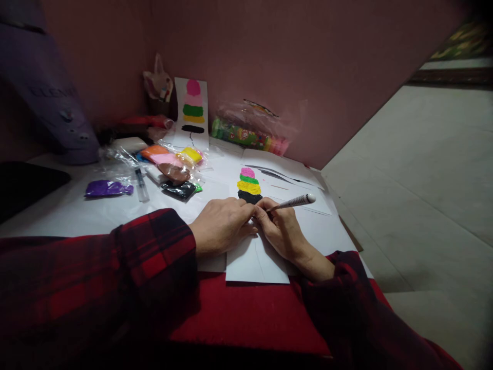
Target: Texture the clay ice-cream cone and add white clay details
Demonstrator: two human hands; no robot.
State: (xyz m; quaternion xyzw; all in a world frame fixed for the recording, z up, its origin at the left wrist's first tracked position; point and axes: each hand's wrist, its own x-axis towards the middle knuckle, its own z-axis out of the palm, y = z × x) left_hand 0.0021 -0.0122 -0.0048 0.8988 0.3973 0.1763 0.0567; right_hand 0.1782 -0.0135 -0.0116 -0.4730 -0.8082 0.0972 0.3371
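Observation:
A white card point(257, 267) lies in front of me, with stacked pink, green, yellow and black clay shapes point(248, 186) on its upper part. My right hand point(283, 228) is closed around a thin tool point(295, 201) with a patterned handle and a rounded white end. Its working tip is hidden behind my fingers, just below the black clay. My left hand point(223, 223) rests on the card from the left, its fingers apart from the thumb and the index fingertip meeting my right fingers. Nothing shows in the left hand.
Bagged clay in several colours point(173, 172) and a small clear tube point(141, 186) lie to the left. Against the wall stand a card with a similar clay stack point(192, 105) and a plastic pack point(250, 136). A purple bottle point(65, 103) stands far left; the table edge is right.

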